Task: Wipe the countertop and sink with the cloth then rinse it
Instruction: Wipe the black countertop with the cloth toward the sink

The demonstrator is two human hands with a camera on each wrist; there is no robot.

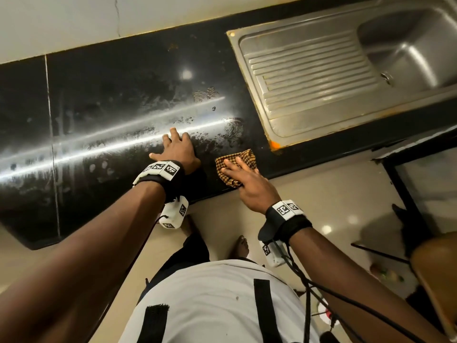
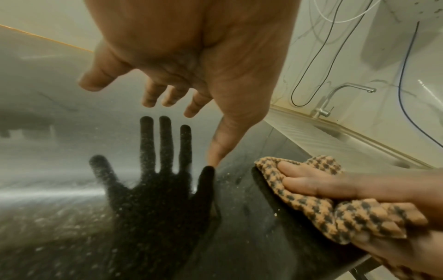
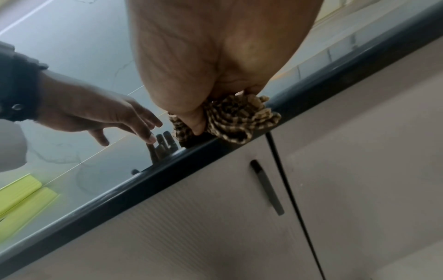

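Head view: the right hand [image 1: 249,186] grips a bunched brown-checked cloth [image 1: 236,162] on the glossy black countertop [image 1: 99,107], near the steel sink [image 1: 321,78]. Beside the cloth, the left hand [image 1: 178,149] rests spread and holds nothing.

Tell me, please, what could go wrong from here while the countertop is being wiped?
1. The checked brown cloth sits bunched at the glossy black countertop front edge under the right hand; a stroke could carry it off.
2. The left hand, fingers spread, leans on the smeared surface and may slip.
3. The steel sink looks untouched and might get skipped.
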